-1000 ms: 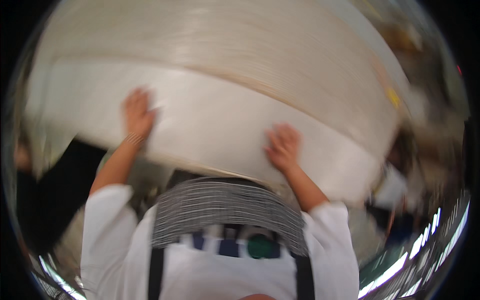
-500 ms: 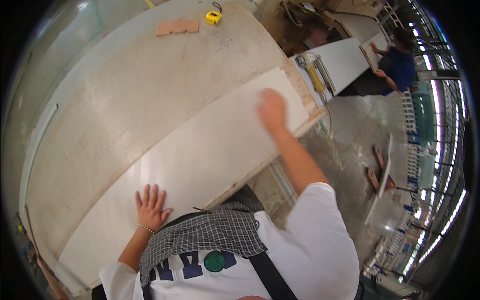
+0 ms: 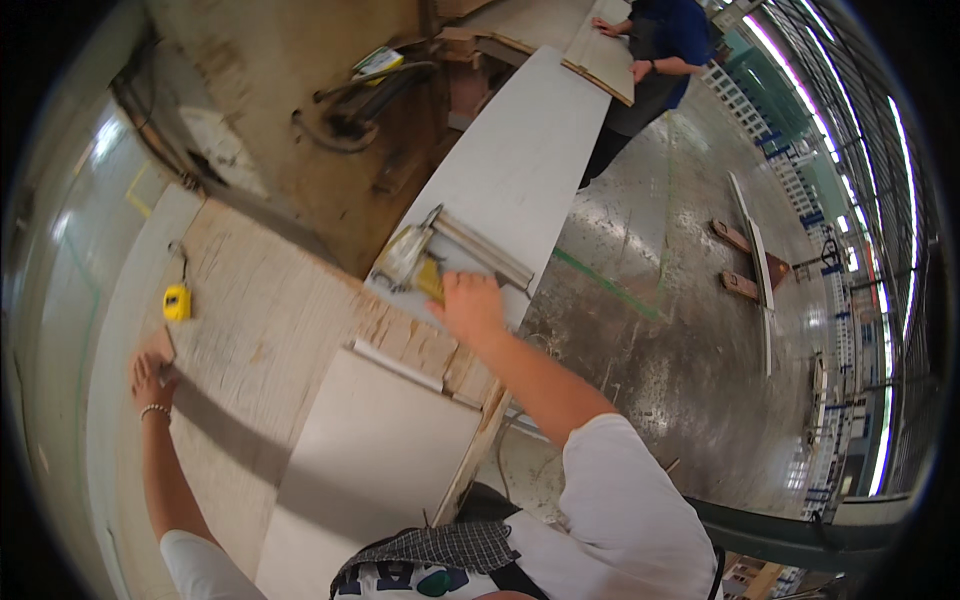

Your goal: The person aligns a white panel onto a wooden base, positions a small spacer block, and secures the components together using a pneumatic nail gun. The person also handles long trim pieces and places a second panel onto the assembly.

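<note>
Two hands spread wide apart. Right hand [image 3: 468, 305] out over the far end of the bench, closed on the yellow grip of a power tool [image 3: 415, 262] lying on a long white board [image 3: 520, 165]; fingers curled round it, thumb hidden. Left hand [image 3: 150, 375] far out on the wooden bench top [image 3: 265, 310], fingers together, resting at a small wood block [image 3: 160, 343]; can't tell if pinching or only touching. Yellow tape measure [image 3: 177, 302] just beyond that hand. Pale panel [image 3: 370, 450] lying flat near the body, wood strips along its far edge.

To do well, prob.: firm full grip on the tool, lift clear of the board edge, mind the cord, keep the left hand away from the working end.

Hard to make out: tool type, blade or nose not visible, blurred by the lens bend. Cord run unclear. Another person [image 3: 655, 55] at the far board, cut off at the top edge. Dark machine [image 3: 350, 110] behind the bench, details lost.
</note>
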### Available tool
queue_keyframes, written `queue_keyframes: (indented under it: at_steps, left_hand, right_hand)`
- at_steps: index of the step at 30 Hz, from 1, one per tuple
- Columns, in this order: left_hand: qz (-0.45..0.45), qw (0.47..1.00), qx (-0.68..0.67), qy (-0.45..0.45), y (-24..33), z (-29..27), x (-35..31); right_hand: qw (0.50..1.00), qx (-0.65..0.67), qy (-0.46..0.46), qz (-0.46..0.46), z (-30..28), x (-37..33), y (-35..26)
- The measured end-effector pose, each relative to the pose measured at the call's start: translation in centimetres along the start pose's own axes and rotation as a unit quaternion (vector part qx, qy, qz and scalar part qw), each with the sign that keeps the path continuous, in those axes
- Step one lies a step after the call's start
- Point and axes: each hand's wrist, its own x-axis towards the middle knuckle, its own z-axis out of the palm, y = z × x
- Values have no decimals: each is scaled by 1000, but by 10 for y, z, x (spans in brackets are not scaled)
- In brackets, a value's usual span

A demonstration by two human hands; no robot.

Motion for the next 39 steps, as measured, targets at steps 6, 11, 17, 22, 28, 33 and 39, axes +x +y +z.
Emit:
queue_keyframes:
  at_steps: [6, 11, 17, 22, 28, 33, 39]
  left_hand:
    - [0, 995, -16, -96, 9, -27, 35]
    - [28, 998, -2, -50, 14, -29, 8]
    - [-7, 975, -192, 111, -26, -28, -134]
    - [-159, 867, -456, 121, -161, -25, -319]
    - [-513, 552, -604, 259, -288, 78, -604]
    - [-569, 356, -661, 335, -377, 179, -770]
    - [-527, 477, -640, 292, -438, 240, -855]
  right_hand:
    - [999, 22, -26, -21, -7, 7, 5]
    - [1000, 8, 7, -8, -7, 6, -2]
    - [997, 28, -65, 19, -19, 14, 1]
    - [980, 164, -110, -23, -86, -25, 1]
    - [871, 474, -124, -36, -216, -173, -69]
    - [835, 507, -166, -130, -236, -306, -225]
    - [672, 617, -365, -187, -245, -453, -374]
